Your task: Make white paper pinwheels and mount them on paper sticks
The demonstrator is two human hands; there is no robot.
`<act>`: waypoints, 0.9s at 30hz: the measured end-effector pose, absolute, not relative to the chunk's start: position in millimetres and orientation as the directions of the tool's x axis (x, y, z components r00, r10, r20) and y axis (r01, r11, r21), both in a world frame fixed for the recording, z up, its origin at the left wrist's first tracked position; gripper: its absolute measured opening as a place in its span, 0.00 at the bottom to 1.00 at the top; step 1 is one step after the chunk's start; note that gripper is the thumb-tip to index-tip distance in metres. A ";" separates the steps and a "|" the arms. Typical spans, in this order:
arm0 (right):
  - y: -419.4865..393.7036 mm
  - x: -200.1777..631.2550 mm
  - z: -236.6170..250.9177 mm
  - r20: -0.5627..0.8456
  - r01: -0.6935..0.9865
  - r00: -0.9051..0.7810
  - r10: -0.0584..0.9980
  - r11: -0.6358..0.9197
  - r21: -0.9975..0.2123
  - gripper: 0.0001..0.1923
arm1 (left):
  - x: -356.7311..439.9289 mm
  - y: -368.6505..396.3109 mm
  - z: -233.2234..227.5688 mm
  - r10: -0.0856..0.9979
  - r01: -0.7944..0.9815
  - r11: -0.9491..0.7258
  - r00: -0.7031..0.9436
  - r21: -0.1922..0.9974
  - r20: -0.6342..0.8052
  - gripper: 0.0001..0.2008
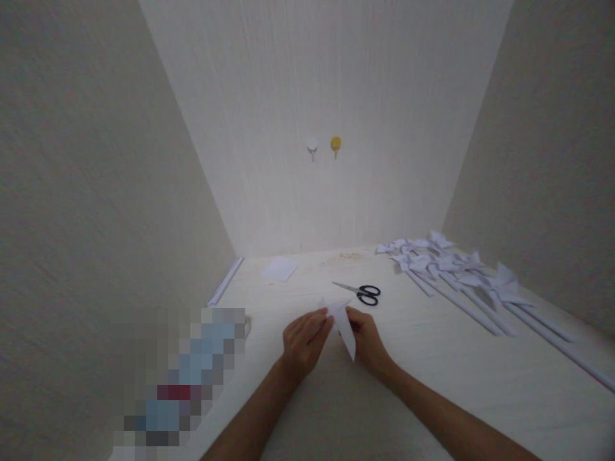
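- Step in hand, by judgement: folding. Both hands work a white paper piece (pixel 344 323) over the table (pixel 432 371); the shape already shows pointed flaps, so the fold appears partly made.
- Left hand (pixel 303 340): fingers curled, fingertips pinching the left edge of the paper piece. The grip is closed on the paper.
- Right hand (pixel 366 338): fingers closed on the right edge of the same piece, thumb side towards the centre. Both grips meet at the upper part of the piece; its lower point hangs free between the wrists, just above or on the table surface; which of the two cannot be told.
- Next move, by judgement: it calls for one hand to pin the paper while the other presses or turns a flap; the pinch must stay light so the thin sheet does not crease off-line.
- Black-handled scissors (pixel 361 292) lie closed on the table just beyond the hands, apart from both.
- A row of finished paper pinwheels on rolled sticks (pixel 456 275) lies to the right, well apart.
- A small white paper sheet (pixel 280 269) lies further back near the wall.
- Two wall hooks (pixel 323 147) sit on the back wall.
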State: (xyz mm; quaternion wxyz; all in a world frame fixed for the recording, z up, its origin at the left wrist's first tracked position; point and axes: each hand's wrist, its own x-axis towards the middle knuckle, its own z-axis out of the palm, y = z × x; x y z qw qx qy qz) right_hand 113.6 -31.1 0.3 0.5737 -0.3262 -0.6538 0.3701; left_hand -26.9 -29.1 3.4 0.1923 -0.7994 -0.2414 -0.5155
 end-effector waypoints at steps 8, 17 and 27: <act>-31.8 114.1 1.6 0.519 0.023 -0.112 0.847 0.525 -0.851 0.10 | -27.1 -30.1 6.7 0.164 0.589 -0.798 0.416 -0.127 0.894 0.10; -27.4 114.9 -5.1 0.488 0.180 0.010 0.873 0.479 -0.859 0.08 | -17.3 -24.8 -3.2 0.404 0.632 -0.750 0.206 0.194 0.891 0.08; -28.9 116.3 -6.8 0.699 0.531 0.036 0.715 0.578 -0.619 0.09 | -2.0 -31.0 6.6 0.811 0.422 -0.494 -0.092 0.760 0.578 0.05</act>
